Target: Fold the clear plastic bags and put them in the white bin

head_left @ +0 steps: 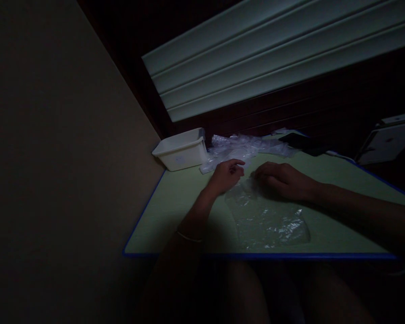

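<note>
A clear plastic bag (pixel 270 225) lies flat and crinkled on the light green table (pixel 175 211), its lower edge close to the front rim. At the bag's upper end, the curled fingers of my right hand (pixel 283 181) close on its gathered plastic; the fingertips are partly hidden in the dim light. Just left of that end is my left hand (pixel 225 176), loosely bent, with a gap between thumb and index finger and nothing visible in it. Behind both hands spreads a heap of clear plastic bags (pixel 236 146).
A white plastic bin (pixel 182 153) stands at the back left corner, beside the wall (pixel 70 135). Toward the back right lie a dark flat object (pixel 305 143) and a white cable (pixel 339 155). A white panel-like object (pixel 388 141) stands beyond the right edge.
</note>
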### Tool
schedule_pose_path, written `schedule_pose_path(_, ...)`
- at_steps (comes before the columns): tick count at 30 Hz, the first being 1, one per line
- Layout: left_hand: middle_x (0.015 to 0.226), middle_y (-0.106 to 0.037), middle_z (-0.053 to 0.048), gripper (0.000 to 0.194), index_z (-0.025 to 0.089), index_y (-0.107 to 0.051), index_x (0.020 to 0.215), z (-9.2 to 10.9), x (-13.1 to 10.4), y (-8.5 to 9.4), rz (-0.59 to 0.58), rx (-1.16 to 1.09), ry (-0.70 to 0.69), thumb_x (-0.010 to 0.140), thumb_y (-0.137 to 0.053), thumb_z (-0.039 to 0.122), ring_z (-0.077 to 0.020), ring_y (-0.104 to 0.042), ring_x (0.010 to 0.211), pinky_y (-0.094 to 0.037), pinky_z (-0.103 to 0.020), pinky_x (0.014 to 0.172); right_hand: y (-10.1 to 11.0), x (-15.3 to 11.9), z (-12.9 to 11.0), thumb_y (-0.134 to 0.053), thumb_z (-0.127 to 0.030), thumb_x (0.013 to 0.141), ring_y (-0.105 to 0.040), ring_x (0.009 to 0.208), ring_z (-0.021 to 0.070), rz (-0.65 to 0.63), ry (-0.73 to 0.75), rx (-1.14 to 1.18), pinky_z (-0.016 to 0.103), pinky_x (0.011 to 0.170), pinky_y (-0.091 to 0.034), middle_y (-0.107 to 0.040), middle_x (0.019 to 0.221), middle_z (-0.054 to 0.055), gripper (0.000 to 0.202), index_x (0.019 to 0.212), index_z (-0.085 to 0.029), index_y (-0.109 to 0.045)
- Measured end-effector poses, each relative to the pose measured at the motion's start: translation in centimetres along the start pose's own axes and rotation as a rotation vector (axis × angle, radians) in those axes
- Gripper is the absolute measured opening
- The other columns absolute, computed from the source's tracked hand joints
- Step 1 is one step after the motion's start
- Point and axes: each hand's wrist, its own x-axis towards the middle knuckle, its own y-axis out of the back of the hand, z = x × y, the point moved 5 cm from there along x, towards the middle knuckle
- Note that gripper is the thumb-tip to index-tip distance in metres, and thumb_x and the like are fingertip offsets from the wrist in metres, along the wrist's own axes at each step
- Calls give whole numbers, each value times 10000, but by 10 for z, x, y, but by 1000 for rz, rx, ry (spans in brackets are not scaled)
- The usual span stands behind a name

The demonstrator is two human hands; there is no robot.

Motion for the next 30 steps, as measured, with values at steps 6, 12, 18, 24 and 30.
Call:
schedule_pose_path(6, 833, -683, -49, 351, 119, -680, 1031, -2, -6, -5, -129, 280, -58, 782, -691, 366, -145, -600, 735, -473, -273, 683, -3, -2, 2, -401, -241, 849, -630, 813, 242, -45, 5, -20, 373, 774, -490, -681, 858, 101, 271, 821, -165, -659)
schedule_pose_path(12, 980, -691, -79, 381, 120, -669, 1091, -1, -7, -6, -209, 322, -93, 751, -719, 286, -172, -609, 854, -485, -312, 787, -6, -2, 1, -432, -237, 839, -621, 803, 230, -83, 34, -46, 363, 765, -479, -671, 865, 93, 234, 818, -177, -657)
schedule_pose_path(18, 1014, -690, -90, 356, 118, -665, 1091, -1, -8, -6, -226, 299, -76, 754, -705, 225, -176, -622, 894, -492, -329, 836, -10, -3, 0, -503, -252, 826, -601, 847, 241, -99, 73, -77, 369, 778, -471, -635, 896, 103, 184, 922, -157, -628)
schedule_pose_path(24, 1048, -689, -85, 359, 125, -654, 1114, 3, -8, -6, -249, 316, -60, 769, -682, 220, -179, -624, 932, -494, -333, 863, -15, -4, 3, -538, -270, 840, -576, 959, 253, -141, 144, -4, 398, 858, -471, -590, 1019, 114, 235, 1035, -164, -614)
schedule_pose_path(30, 1119, -669, -99, 412, 131, -618, 1180, 10, -13, -6, -269, 373, -56, 841, -624, 365, -198, -620, 1008, -482, -337, 909, -18, -7, 4, -565, -232, 800, -536, 1070, 267, -157, 175, 59, 415, 941, -438, -559, 1122, 114, 278, 1072, -186, -602)
